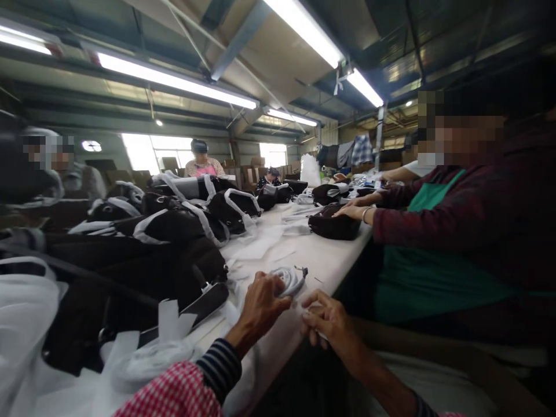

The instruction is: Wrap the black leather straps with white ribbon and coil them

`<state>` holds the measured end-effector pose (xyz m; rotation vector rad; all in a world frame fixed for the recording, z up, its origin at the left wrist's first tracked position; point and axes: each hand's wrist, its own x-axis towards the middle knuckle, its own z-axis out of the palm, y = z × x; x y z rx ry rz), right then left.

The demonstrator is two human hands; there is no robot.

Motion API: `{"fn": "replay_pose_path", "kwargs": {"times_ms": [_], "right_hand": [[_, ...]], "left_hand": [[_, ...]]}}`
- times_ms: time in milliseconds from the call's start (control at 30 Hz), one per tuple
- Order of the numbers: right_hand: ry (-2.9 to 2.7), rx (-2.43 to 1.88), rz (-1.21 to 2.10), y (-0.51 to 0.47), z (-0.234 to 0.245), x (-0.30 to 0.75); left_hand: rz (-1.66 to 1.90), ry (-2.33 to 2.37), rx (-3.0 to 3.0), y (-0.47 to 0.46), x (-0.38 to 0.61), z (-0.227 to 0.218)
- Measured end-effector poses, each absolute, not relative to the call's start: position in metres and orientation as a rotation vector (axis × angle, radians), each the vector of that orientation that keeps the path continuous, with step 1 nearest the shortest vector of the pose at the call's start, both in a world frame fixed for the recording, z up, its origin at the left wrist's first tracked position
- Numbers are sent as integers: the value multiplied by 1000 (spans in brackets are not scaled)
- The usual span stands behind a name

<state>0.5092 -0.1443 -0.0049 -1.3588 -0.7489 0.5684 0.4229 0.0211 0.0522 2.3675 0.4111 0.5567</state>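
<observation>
My left hand [262, 302] is closed round a small white wrapped roll with a dark clip [290, 280] near the front edge of the long white table [321, 255]. My right hand [326, 319] sits just right of it at the table edge, fingers curled and pinched on a thin white piece that I cannot name. A dark brown bag with a black strap [130, 289] lies left of my hands.
Heaps of dark bags with white wrapping [174, 214] cover the table's left side. On my right a person in a green apron [434, 255] presses both hands on a dark bag [334, 225]. More people stand at the far end and left.
</observation>
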Motion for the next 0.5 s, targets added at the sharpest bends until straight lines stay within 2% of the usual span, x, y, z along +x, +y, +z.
{"fn": "replay_pose_path", "kwargs": {"times_ms": [133,300,367,500], "right_hand": [[-808,-1321,688,-152,-21,508],[-912,-1261,733,-152,-22,511],[-909,-1331,611,-146,-19,518],[-1031,-1495,165,-126,-7,527]], "left_hand": [[469,323,2439,27,428,24],[454,309,2414,31,425,20],[457,305,2384,31,423,20],[470,234,2376,29,422,19]]}}
